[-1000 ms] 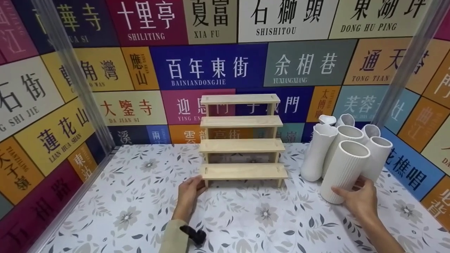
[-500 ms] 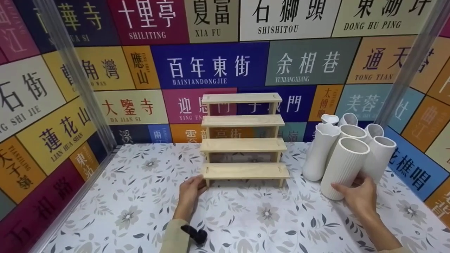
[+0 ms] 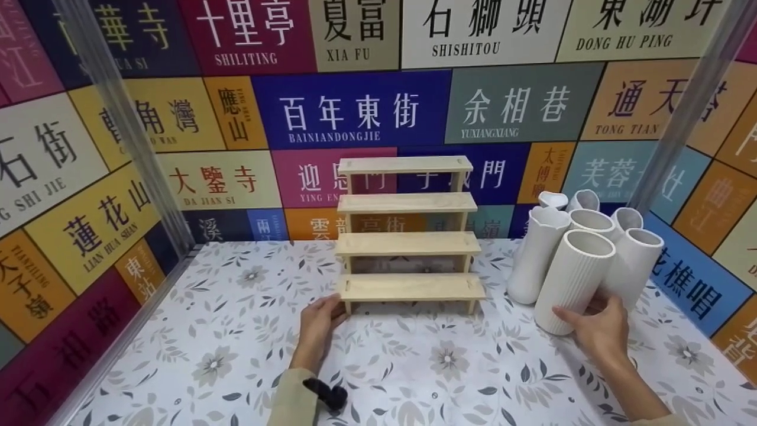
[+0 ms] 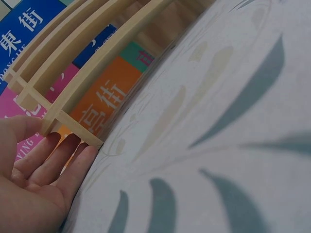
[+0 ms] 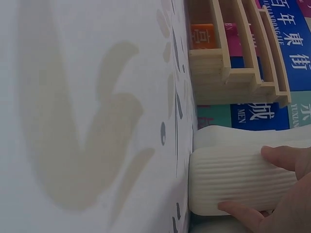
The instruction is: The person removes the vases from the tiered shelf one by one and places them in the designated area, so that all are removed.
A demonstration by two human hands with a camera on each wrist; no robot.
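Note:
A pale wooden stand with stepped shelves [image 3: 411, 287] stands on the cloth in the middle of the head view. My left hand [image 3: 318, 325] holds its front left corner; in the left wrist view the thumb meets the lowest shelf's end and the fingers [image 4: 80, 167] curl by the leg. To the right, my right hand [image 3: 600, 334] grips a white ribbed vase [image 3: 571, 284] low on its side, thumb in front. The right wrist view shows thumb and finger spread across the ribs, with the vase's base on or very near the cloth.
Several other white vases cluster behind the ribbed one, including a wavy-rimmed vase [image 3: 532, 260] and a smooth vase [image 3: 636, 266]. A floral cloth [image 3: 236, 331] covers the table. Colourful sign-printed walls [image 3: 355, 112] and a clear upright edge strip [image 3: 680, 112] bound the back and sides.
The ribbed vase and my right hand have shifted slightly left and back. My left hand stays at the stand's corner, and the stand has not moved.

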